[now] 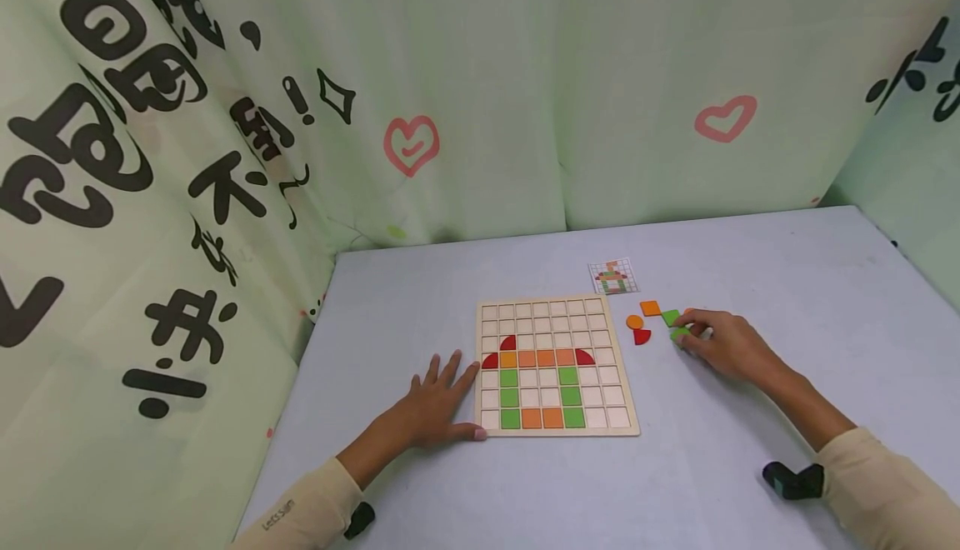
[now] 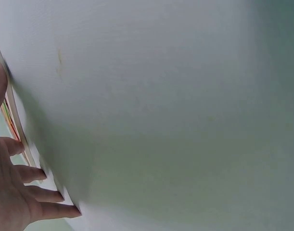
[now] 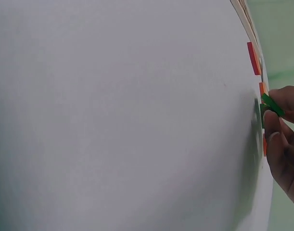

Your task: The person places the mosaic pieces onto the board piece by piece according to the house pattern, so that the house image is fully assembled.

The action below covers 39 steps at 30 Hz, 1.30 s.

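A wooden grid board (image 1: 622, 417) lies on the table, with green, orange and red tiles set in some of its squares. My left hand (image 1: 437, 407) rests with spread fingers at the board's left edge, its thumb at the lower left corner; the left wrist view shows the same hand (image 2: 14, 192) along the rim. Right of the board, my right hand (image 1: 723, 346) pinches a green tile (image 1: 679, 333) between thumb and fingers. In the right wrist view that green tile (image 3: 273, 104) is tilted, over other loose tiles.
Near my right hand lie an orange square tile (image 1: 650, 308), an orange round tile (image 1: 634, 322), a red quarter-round tile (image 1: 642, 337) and another green tile (image 1: 670, 317). A small pattern card (image 1: 613, 277) sits behind the board. Pale green curtains (image 1: 487, 75) hang behind the table.
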### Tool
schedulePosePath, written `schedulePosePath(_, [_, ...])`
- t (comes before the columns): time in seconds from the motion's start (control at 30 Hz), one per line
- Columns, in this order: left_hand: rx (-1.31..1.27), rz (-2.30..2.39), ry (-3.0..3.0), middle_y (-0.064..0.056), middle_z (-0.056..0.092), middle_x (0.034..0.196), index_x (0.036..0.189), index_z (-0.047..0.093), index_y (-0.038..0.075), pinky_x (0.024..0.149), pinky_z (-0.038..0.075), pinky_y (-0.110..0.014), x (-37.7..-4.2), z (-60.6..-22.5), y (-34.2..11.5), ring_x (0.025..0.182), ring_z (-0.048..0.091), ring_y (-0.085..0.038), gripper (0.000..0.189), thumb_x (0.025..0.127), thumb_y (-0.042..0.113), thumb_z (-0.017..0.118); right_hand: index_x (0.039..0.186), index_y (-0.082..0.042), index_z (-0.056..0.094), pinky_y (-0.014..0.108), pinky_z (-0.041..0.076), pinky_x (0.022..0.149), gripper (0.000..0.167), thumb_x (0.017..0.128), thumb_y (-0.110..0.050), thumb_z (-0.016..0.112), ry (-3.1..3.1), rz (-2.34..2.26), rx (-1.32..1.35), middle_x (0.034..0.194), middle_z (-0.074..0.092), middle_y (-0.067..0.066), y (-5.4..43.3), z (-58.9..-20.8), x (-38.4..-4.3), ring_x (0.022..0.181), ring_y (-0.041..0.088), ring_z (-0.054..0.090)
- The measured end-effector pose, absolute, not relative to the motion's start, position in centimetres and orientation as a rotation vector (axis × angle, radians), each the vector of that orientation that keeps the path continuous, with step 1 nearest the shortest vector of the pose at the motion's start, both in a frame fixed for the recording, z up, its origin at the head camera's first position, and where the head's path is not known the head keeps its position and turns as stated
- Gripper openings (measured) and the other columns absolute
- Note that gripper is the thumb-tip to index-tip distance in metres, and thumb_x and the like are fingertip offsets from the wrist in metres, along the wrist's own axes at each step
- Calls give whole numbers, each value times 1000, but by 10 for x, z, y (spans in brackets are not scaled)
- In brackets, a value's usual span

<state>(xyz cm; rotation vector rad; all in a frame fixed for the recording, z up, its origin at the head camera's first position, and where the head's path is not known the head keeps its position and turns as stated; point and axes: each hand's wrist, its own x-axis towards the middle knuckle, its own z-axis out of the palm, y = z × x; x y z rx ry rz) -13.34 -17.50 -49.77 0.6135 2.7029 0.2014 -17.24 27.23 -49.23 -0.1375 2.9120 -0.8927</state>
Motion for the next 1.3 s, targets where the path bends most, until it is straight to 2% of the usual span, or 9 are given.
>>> schedulePosePath(0.23, [612, 202, 2704, -17, 19, 167, 161, 25, 21, 107, 31, -74, -134, -497, -174, 150, 17, -52, 102, 81, 71, 66, 119, 3, 66, 24, 47, 53, 32, 91, -10, 71, 2829, -963, -157, 93, 65, 14, 271, -489, -174, 62, 15, 54])
schedulePosePath(0.87, [620, 194, 2707, -16, 17, 168, 161, 23, 22, 108, 30, -73, -139, -495, -174, 151, 16, -51, 102, 82, 71, 65, 128, 5, 62, 26, 53, 59, 40, 91, -9, 70, 2672, -1150, -259, 103, 65, 17, 253, -473, -179, 65, 18, 62])
schedulePosePath(1.3, [597, 211, 2680, -15, 17, 168, 161, 24, 22, 109, 29, -73, -135, -497, -175, 151, 15, -51, 104, 80, 74, 64, 125, 5, 65, 25, 51, 57, 37, 89, -4, 70, 2651, -1148, -336, 96, 67, 12, 243, -478, -176, 60, 17, 62])
